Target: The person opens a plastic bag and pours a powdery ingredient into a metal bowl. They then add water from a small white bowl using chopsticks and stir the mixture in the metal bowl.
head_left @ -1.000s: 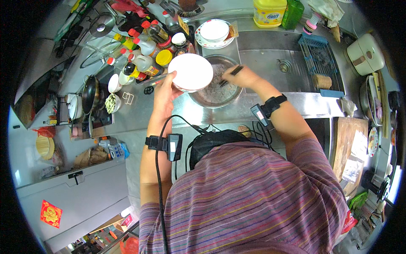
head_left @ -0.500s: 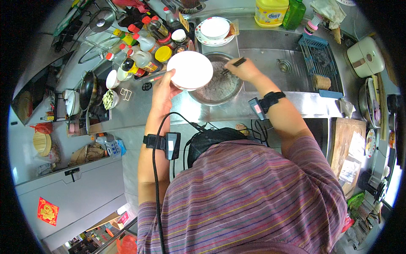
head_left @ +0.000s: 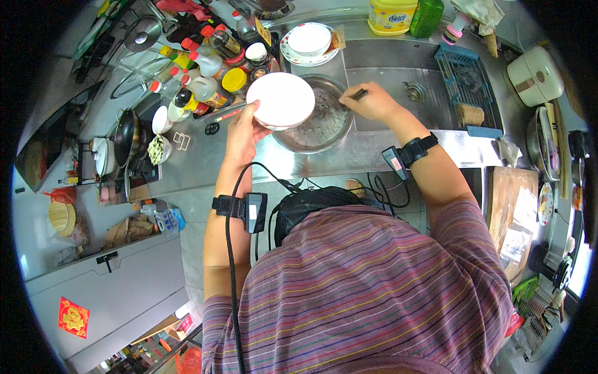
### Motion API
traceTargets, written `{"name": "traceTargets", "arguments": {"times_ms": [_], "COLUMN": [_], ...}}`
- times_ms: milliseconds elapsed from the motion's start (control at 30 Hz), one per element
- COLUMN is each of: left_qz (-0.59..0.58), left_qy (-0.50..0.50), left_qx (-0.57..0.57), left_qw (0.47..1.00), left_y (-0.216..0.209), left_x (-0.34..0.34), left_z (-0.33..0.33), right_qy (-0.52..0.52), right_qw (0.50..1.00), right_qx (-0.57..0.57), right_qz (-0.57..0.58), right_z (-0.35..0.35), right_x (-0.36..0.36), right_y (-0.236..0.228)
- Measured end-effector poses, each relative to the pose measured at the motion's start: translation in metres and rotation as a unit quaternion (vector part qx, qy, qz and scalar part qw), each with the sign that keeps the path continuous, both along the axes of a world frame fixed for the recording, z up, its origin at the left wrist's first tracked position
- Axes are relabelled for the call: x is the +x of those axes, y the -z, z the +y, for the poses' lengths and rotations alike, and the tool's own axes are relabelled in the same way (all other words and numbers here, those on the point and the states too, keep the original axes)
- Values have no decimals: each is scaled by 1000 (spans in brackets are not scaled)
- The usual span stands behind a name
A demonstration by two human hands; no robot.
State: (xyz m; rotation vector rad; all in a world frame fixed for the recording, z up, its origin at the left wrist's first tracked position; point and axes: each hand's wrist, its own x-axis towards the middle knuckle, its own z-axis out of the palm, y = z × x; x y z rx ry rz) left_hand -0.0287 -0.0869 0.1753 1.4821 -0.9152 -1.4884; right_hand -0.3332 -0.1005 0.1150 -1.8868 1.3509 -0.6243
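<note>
My left hand (head_left: 242, 136) grips a white bowl (head_left: 281, 100) by its side, thumb at the rim, and holds it above the left part of a round metal basin (head_left: 311, 149). A greyish-white, floury mass (head_left: 327, 118) lies in the basin; the bowl covers part of it. The bowl's inside looks plain white and overexposed. At the basin's right edge, my right hand (head_left: 374, 101) is closed round a dark stick-shaped utensil (head_left: 359, 94), whose lower end I cannot make out.
Seasoning bottles (head_left: 202, 87) crowd the counter behind the bowl. Stacked plates (head_left: 309, 40) stand behind the basin. To the right is a steel sink (head_left: 386, 62) with a blue drying rack (head_left: 464, 81). A small bowl of chopped greens (head_left: 157, 148) sits at the left.
My right hand has shifted right with the dark stick-shaped utensil, from over the basin toward its right edge. The left hand still holds the bowl in nearly the same place.
</note>
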Motion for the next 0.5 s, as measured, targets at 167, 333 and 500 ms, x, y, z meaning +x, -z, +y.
{"name": "traceTargets", "arguments": {"times_ms": [167,333,500], "left_qz": [-3,3,1], "left_qy": [-7,-19,-23], "left_qx": [-5,-17,-15], "left_qw": [1000,1000,1000], "left_y": [-1,-5,-6], "left_x": [0,0,2], "left_z": [1,3,8], "right_qy": [-38,16,-36], "right_qw": [999,995,999], "right_qx": [8,-7,18], "right_qz": [-36,-100,34], "right_z": [19,11,17], "right_x": [34,47,23], "right_y": [16,13,9]}}
